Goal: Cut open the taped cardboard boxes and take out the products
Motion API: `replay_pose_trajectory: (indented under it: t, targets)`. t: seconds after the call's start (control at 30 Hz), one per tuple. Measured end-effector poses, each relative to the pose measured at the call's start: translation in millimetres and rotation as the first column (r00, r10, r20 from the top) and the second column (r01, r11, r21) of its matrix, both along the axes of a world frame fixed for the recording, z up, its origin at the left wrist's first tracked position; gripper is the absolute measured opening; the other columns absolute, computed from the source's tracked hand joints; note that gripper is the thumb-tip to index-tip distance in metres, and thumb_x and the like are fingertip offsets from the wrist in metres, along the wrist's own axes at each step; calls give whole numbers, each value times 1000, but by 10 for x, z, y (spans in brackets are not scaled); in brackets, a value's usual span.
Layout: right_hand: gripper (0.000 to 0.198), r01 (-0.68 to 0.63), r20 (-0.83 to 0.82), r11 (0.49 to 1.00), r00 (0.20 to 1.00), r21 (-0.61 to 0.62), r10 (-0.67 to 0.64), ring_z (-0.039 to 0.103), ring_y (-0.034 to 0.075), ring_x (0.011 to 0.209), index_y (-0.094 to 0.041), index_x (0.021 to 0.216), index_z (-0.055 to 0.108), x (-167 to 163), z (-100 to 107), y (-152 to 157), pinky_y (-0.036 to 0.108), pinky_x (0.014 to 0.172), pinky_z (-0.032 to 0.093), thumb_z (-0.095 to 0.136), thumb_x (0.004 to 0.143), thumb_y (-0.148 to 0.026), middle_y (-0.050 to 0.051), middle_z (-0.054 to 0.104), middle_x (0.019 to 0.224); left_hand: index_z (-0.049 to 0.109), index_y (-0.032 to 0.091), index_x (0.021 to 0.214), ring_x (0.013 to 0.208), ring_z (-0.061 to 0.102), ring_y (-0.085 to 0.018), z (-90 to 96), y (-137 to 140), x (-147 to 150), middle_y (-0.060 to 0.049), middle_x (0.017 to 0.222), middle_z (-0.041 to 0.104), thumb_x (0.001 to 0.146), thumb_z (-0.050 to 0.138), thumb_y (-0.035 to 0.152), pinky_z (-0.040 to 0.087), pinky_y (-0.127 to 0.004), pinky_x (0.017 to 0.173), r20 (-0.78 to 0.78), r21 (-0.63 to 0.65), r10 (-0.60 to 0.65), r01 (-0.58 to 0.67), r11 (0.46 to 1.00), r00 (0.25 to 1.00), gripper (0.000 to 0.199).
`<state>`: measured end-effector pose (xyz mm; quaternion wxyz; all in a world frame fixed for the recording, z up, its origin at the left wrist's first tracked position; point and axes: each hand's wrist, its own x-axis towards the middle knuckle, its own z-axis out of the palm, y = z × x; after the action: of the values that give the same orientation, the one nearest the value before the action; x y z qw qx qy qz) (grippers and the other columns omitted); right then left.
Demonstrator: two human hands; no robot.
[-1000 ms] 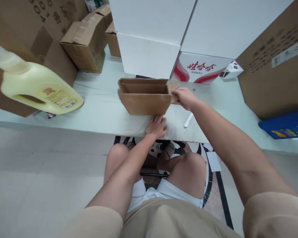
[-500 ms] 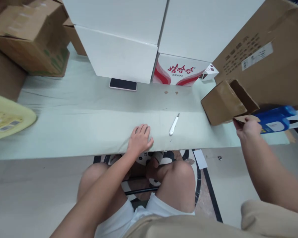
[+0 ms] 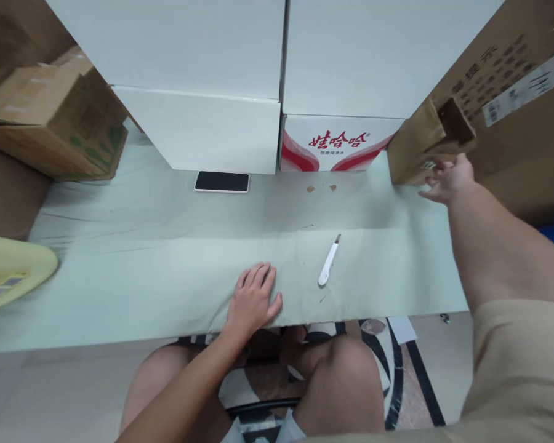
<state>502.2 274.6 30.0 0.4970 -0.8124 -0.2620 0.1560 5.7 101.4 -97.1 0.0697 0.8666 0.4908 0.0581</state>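
Note:
My left hand point(image 3: 253, 298) lies flat, palm down, on the front edge of the pale green table point(image 3: 143, 258) and holds nothing. My right hand point(image 3: 445, 179) reaches out to the far right, fingers spread, its thumb and fingertips against the underside of a small open brown cardboard box point(image 3: 420, 144). That box stands tilted on the table and leans against a large cardboard carton point(image 3: 517, 117). A white utility knife point(image 3: 329, 266) lies on the table between my hands, nearer the left one.
Stacked white boxes point(image 3: 203, 92) and a red-and-white printed carton point(image 3: 337, 144) line the back. A black phone point(image 3: 221, 181) lies in front of them. A taped cardboard box point(image 3: 55, 123) sits at the left, with a yellow jug point(image 3: 9, 271) at the left edge.
My right hand carried the small brown box from the table's middle to the far right, up against the large carton, and its fingers have spread. My left hand stayed on the table edge.

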Motion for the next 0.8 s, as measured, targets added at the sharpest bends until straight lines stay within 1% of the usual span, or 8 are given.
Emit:
replay_pose_trajectory:
  t: [0.07, 0.13, 0.23, 0.33, 0.47, 0.6, 0.7, 0.8]
  targets:
    - [55, -64, -118, 992, 992, -111, 51, 67, 23, 105, -20, 95, 56, -150, -111, -97, 57, 96, 49, 7, 105, -43, 21, 66, 117, 60, 17, 149, 145, 53, -31, 13, 0, 4, -13, 154, 59, 96, 49, 41, 42, -48, 121, 1, -8, 6, -6, 1000, 1000, 58]
    - [48, -90, -169, 980, 984, -178, 59, 62, 25, 118, -21, 92, 54, -412, -287, -370, 59, 111, 40, 13, 104, -42, 21, 65, 125, 60, 18, 148, 145, 53, -31, 24, 0, 12, -13, 153, 60, 96, 49, 41, 42, -47, 121, 11, -16, 13, -13, 1000, 1000, 58]
    - [25, -198, -85, 966, 979, -164, 186, 55, 25, 130, -22, 95, 58, -1000, -653, -1031, 51, 123, 31, 38, 95, -38, 16, 64, 132, 59, 17, 148, 145, 52, -32, 41, -2, 25, -14, 153, 60, 96, 50, 41, 41, -48, 122, 34, -28, 12, -11, 1000, 999, 58]
    - [31, -358, -35, 922, 934, -149, 357, 54, 30, 133, -23, 105, 64, -1710, -1045, -1727, 50, 126, 30, 58, 80, -40, 14, 65, 132, 57, 16, 149, 146, 51, -33, 74, -20, 42, -15, 154, 58, 97, 51, 41, 39, -50, 123, 60, -49, 14, -11, 999, 998, 59]
    - [57, -503, 264, 821, 781, -269, 565, 45, 38, 145, -24, 134, 63, -2568, -1381, -2246, 60, 122, 34, 54, 85, -52, 18, 55, 144, 58, 13, 146, 147, 49, -34, 115, -104, 77, -17, 154, 57, 95, 56, 38, 37, -51, 125, 218, -110, 30, -6, 994, 975, 57]
    - [56, -347, 517, 796, 619, -496, 591, 38, 43, 150, -19, 140, 64, -3056, -1436, -2348, 63, 122, 31, 45, 96, -47, 22, 47, 153, 65, 18, 135, 138, 59, -29, 152, -93, -21, -12, 146, 64, 88, 67, 32, 46, -45, 120, 341, -155, 105, -54, 986, 934, 49]
    - [55, -276, 579, 782, 545, -559, 607, 39, 43, 150, -17, 140, 66, -3156, -1407, -2360, 60, 122, 32, 41, 100, -45, 25, 46, 155, 65, 19, 131, 130, 63, -23, 307, 250, -431, -10, 139, 67, 87, 68, 28, 51, -36, 115, 379, -145, 167, -120, 982, 910, 45]
    - [56, -246, 583, 768, 527, -592, 618, 40, 42, 150, -16, 141, 65, -3164, -1396, -2371, 60, 120, 34, 41, 100, -45, 25, 47, 154, 60, 11, 132, 135, 57, -27, 649, 970, -1156, -18, 138, 62, 92, 60, 23, 44, -43, 121, 395, -112, 296, -275, 955, 870, 41]
